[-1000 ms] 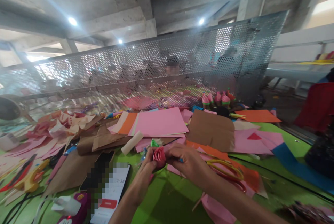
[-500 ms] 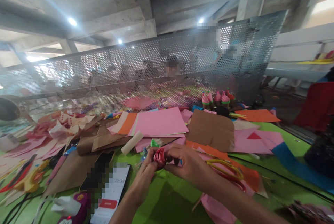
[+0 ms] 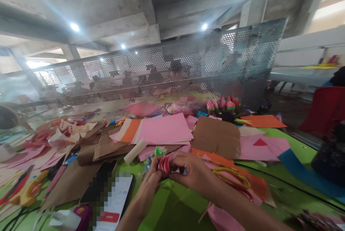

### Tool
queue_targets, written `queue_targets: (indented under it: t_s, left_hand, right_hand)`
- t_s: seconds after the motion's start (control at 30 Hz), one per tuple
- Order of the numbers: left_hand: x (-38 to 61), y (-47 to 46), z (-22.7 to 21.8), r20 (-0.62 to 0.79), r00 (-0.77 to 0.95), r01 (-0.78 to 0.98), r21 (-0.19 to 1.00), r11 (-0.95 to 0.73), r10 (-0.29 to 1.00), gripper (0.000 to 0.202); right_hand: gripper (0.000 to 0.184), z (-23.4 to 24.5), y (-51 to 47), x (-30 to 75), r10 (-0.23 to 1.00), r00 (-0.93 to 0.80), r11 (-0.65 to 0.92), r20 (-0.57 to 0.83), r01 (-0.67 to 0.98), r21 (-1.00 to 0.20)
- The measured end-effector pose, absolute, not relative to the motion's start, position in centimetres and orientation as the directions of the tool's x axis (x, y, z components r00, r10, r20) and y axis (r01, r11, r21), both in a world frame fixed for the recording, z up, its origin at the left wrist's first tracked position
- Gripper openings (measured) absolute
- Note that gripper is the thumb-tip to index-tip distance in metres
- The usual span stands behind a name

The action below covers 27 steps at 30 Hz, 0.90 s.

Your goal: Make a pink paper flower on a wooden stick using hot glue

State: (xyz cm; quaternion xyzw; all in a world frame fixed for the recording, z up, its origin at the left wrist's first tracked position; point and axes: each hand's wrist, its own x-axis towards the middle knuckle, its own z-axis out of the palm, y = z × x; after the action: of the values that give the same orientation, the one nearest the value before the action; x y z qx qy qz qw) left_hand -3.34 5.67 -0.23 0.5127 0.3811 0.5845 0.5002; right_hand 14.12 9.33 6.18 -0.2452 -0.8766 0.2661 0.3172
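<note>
Both my hands meet over the green table (image 3: 172, 209) and pinch one small roll of red-pink paper strip (image 3: 164, 163). My left hand (image 3: 149, 184) comes up from below with its fingers closed on the roll's left side. From the right, my right hand (image 3: 192, 173) grips the roll's other side with thumb and fingers. Pink sheets (image 3: 164, 128) lie just beyond the hands, and yellow-handled scissors (image 3: 231, 177) rest on orange paper right of my right hand.
A phone with a timer (image 3: 115, 198) lies at lower left beside brown card pieces (image 3: 215, 135). Paper scraps cover the left side, near a yellow glue gun (image 3: 25, 193). Finished pink paper flowers (image 3: 221, 104) stand by a perforated metal screen (image 3: 161, 73), with people behind it.
My fingers have shifted slightly on the roll, which stays between both hands. The view has tilted a little, so the table sits lower in the picture.
</note>
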Motion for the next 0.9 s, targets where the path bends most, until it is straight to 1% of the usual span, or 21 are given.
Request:
queue_targets:
  t_s: [0.07, 0.2, 0.37, 0.5, 0.7, 0.83, 0.9]
  left_hand:
    - [-3.3, 5.6, -0.2, 0.219, 0.039, -0.198, 0.958, -0.207, 0.975, 0.032]
    - [-3.4, 5.8, -0.2, 0.225, 0.060, -0.233, 0.951, -0.205, 0.973, 0.029]
    - [-3.2, 5.2, 0.2, 0.189, 0.040, -0.251, 0.952, -0.173, 0.981, 0.026]
    - [-3.0, 4.6, 0.7, 0.179, 0.030, -0.283, 0.945, -0.163, 0.983, 0.022]
    - [-3.0, 4.3, 1.6, 0.191, 0.049, -0.152, 0.972, -0.181, 0.980, 0.026]
    - [-3.1, 4.1, 1.9, 0.181, 0.054, -0.089, 0.980, -0.176, 0.982, 0.028]
    - [-3.1, 4.1, 1.8, 0.185, 0.057, -0.076, 0.981, -0.180, 0.981, 0.028]
  right_hand:
    - [0.008, 6.0, 9.4, 14.0, 0.583, -0.687, 0.745, 0.434, 0.239, -0.623]
    - [0.011, 5.6, 9.8, 13.9, 0.567, -0.700, 0.741, 0.435, 0.201, -0.641]
    - [0.015, 5.6, 10.0, 14.1, 0.559, -0.710, 0.743, 0.429, 0.199, -0.639]
    - [0.014, 5.8, 10.0, 14.2, 0.549, -0.717, 0.748, 0.430, 0.192, -0.635]
    - [0.003, 5.7, 9.9, 14.2, 0.576, -0.704, 0.741, 0.416, 0.235, -0.629]
    - [0.008, 5.3, 9.8, 14.0, 0.578, -0.683, 0.761, 0.447, 0.253, -0.598]
    - [0.009, 5.2, 9.8, 14.0, 0.573, -0.684, 0.760, 0.452, 0.237, -0.605]
